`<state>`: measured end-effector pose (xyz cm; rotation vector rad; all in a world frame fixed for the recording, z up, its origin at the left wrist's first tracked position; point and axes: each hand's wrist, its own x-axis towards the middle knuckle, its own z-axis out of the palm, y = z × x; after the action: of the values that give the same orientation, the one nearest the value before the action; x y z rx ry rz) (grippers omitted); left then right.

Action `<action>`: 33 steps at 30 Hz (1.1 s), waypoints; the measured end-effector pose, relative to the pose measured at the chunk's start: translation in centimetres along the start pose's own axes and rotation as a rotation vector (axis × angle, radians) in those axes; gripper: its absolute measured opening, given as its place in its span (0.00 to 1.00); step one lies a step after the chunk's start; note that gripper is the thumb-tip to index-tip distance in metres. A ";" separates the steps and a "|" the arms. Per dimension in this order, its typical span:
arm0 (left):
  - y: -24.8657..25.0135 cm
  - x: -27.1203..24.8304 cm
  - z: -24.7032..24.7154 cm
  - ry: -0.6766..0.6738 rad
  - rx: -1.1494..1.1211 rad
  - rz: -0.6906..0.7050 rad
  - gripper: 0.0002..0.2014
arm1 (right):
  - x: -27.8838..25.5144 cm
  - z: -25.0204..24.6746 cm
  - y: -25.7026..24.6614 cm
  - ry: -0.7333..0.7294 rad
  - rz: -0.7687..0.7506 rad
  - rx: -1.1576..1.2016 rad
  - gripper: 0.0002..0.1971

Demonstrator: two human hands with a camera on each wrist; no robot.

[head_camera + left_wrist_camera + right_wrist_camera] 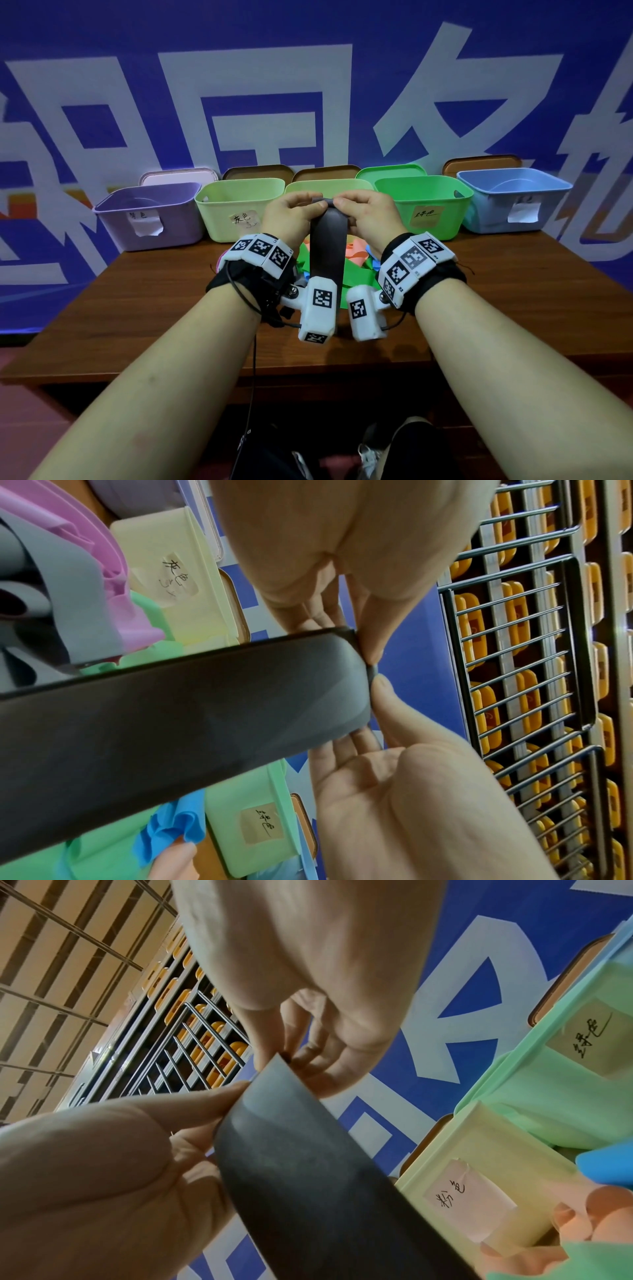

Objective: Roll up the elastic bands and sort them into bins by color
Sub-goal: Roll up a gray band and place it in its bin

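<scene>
Both hands, left and right, pinch the dark band's top edge at 12 o'clock above the bench; its lower end hides behind wrist cameras.

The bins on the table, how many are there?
5, in one row at the table's back edge: purple bin far left, light green bin, yellow-green bin partly hidden behind the hands, bright green bin, blue bin far right.
</scene>
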<state>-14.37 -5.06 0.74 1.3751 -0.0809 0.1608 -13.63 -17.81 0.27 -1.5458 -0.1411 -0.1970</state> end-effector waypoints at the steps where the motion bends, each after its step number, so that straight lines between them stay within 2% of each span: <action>1: 0.0 -0.1 0.0 -0.005 -0.008 -0.004 0.10 | 0.0 0.0 0.0 0.001 -0.005 -0.008 0.10; 7: 0.4 -0.4 -0.1 -0.029 -0.003 -0.036 0.11 | 0.1 0.1 0.3 -0.003 0.003 0.010 0.11; 11: 0.3 -0.6 0.1 -0.034 0.069 -0.086 0.01 | 0.1 0.0 0.3 0.006 -0.001 0.006 0.12; 18: 0.0 -0.2 0.0 -0.033 0.035 -0.077 0.07 | 0.0 -0.1 0.1 -0.010 -0.003 0.004 0.11; 22: 0.0 -0.2 0.0 -0.035 0.015 -0.077 0.10 | -0.1 -0.1 0.0 -0.045 0.028 -0.021 0.06; 25: -0.1 -0.5 -0.1 -0.055 0.039 -0.089 0.14 | 0.2 -0.2 0.2 -0.023 0.027 -0.046 0.09; 29: -0.5 -0.6 -0.2 -0.086 0.174 -0.067 0.12 | 0.5 -0.1 0.3 0.014 0.045 0.007 0.09; 33: -0.5 -0.7 -0.4 -0.111 0.153 -0.073 0.11 | 0.6 0.0 0.6 0.020 0.059 0.034 0.10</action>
<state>-14.96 -4.84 0.13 1.5373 -0.1123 0.0297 -12.95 -17.86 -0.23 -1.5113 -0.0825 -0.1626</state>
